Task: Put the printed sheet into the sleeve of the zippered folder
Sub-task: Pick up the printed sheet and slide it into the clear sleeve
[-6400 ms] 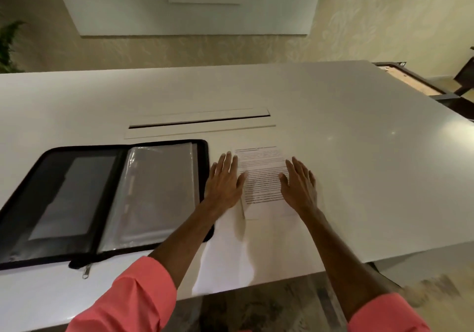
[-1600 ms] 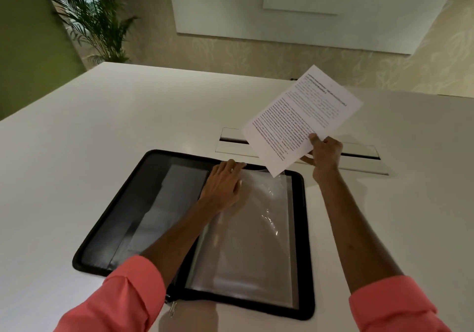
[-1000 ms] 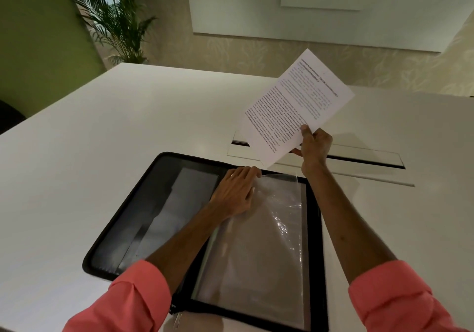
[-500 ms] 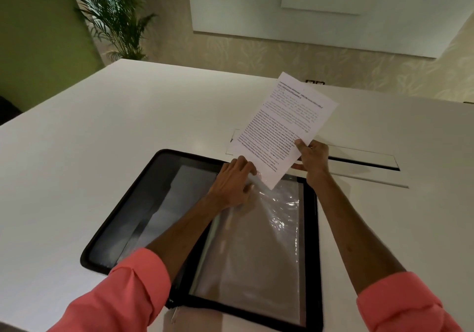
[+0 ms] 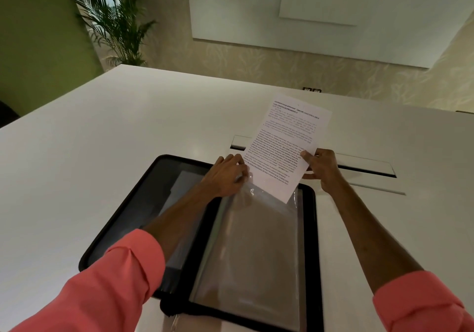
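A black zippered folder (image 5: pixel 143 198) lies open on the white table (image 5: pixel 89 152). Clear plastic sleeves (image 5: pixel 254 249) fill its right half. My right hand (image 5: pixel 322 168) pinches the right edge of the printed sheet (image 5: pixel 284 144), which tilts up and away. The sheet's lower corner sits at the top opening of the uppermost sleeve and looks to be just inside it. My left hand (image 5: pixel 227 175) grips the top edge of that sleeve at its left corner and lifts it open.
A long cable slot (image 5: pixel 364 166) with a flap runs across the table behind the folder. A potted palm (image 5: pixel 115 21) stands beyond the far left edge. A zipper pull (image 5: pixel 174 322) hangs at the folder's near edge.
The sheet has come down from the air to the top of the sleeve, and its lower corner now meets the opening. My left hand has pinched and raised the sleeve's edge.
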`<action>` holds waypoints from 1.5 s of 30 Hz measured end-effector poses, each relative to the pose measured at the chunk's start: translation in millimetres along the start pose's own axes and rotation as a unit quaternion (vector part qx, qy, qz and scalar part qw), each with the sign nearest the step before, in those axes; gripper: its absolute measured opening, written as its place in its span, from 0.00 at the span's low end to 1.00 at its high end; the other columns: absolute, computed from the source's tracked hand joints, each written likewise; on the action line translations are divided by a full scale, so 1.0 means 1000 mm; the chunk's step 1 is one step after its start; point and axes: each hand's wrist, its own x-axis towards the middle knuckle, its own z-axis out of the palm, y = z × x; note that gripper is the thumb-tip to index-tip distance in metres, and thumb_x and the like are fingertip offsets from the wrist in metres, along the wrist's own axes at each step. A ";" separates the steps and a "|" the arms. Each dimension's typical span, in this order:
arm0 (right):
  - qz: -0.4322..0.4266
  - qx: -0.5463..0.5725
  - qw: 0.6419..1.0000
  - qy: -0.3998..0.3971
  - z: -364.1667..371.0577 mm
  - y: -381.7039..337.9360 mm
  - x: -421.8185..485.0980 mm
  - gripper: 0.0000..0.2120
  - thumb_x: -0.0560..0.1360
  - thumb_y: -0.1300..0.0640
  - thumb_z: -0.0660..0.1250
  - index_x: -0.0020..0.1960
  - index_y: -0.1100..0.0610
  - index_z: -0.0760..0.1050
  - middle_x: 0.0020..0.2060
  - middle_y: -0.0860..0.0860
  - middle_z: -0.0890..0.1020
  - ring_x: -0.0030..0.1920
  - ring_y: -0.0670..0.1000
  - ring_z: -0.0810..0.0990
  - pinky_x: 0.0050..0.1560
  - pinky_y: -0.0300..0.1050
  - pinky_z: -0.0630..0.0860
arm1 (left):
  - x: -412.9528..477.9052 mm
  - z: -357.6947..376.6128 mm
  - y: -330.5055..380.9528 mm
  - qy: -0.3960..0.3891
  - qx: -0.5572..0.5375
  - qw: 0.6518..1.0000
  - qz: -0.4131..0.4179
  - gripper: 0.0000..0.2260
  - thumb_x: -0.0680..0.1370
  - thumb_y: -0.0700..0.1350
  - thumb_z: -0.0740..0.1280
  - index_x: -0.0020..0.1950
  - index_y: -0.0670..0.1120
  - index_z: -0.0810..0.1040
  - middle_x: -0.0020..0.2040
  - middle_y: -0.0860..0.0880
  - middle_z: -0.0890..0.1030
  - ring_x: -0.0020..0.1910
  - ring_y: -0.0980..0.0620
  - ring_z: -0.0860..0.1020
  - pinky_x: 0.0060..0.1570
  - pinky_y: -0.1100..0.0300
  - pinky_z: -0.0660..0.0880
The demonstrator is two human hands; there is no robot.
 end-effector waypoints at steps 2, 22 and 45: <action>0.001 -0.007 1.000 -0.006 -0.001 -0.001 0.001 0.06 0.83 0.58 0.71 0.60 0.56 0.81 0.47 0.52 0.87 0.45 0.52 0.88 0.31 0.46 0.85 | 0.002 -0.001 -0.002 -0.005 -0.009 1.000 0.001 0.09 0.84 0.49 0.67 0.60 0.50 0.84 0.67 0.51 0.78 0.65 0.49 0.77 0.63 0.52 0.71; -0.010 -0.066 0.997 -0.043 -0.004 0.000 0.008 0.07 0.83 0.58 0.71 0.61 0.57 0.81 0.49 0.55 0.88 0.47 0.53 0.89 0.34 0.47 0.87 | 0.024 -0.028 -0.021 -0.142 -0.125 0.981 -0.038 0.11 0.85 0.40 0.66 0.59 0.45 0.88 0.60 0.45 0.85 0.58 0.45 0.82 0.64 0.52 0.76; -0.035 -0.109 0.988 -0.106 -0.008 -0.014 0.015 0.07 0.83 0.56 0.71 0.60 0.55 0.82 0.42 0.45 0.89 0.39 0.43 0.90 0.33 0.42 0.85 | 0.031 -0.037 -0.037 -0.192 0.015 0.981 0.027 0.08 0.82 0.42 0.70 0.60 0.45 0.83 0.60 0.46 0.78 0.51 0.48 0.80 0.57 0.47 0.81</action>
